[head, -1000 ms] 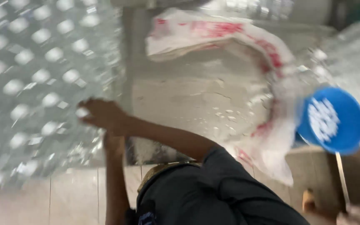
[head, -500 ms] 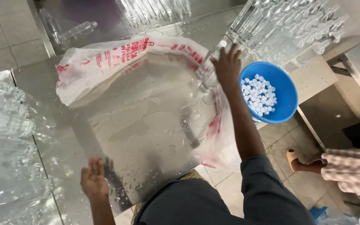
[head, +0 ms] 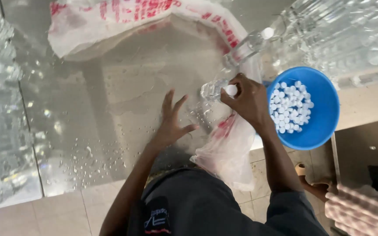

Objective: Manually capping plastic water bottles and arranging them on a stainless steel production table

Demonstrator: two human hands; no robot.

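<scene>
Here the right hand (head: 249, 101) pinches a white cap (head: 231, 90) on a clear bottle (head: 211, 90) lying lengthwise leftward toward the nearby splayed, empty left hand (head: 171, 120).

bowl (head: 324, 118): bright blue, plain
caps (head: 290, 106): white, a speckle of small discs against the blue
cap in right hand (head: 231, 90): white
bottle (head: 211, 89): clear, glinting
sack (head: 110, 30): white, with red print; translucent where it hangs over the edge
table (head: 110, 131): grey metal, shiny, dotted with clear water drops
stacked bottles (head: 355, 35): clear, with white highlights
floor (head: 31, 214): pale beige tiles
trousers (head: 206, 205): dark grey
other person's cloth (head: 364, 209): pink and white stripes
</scene>
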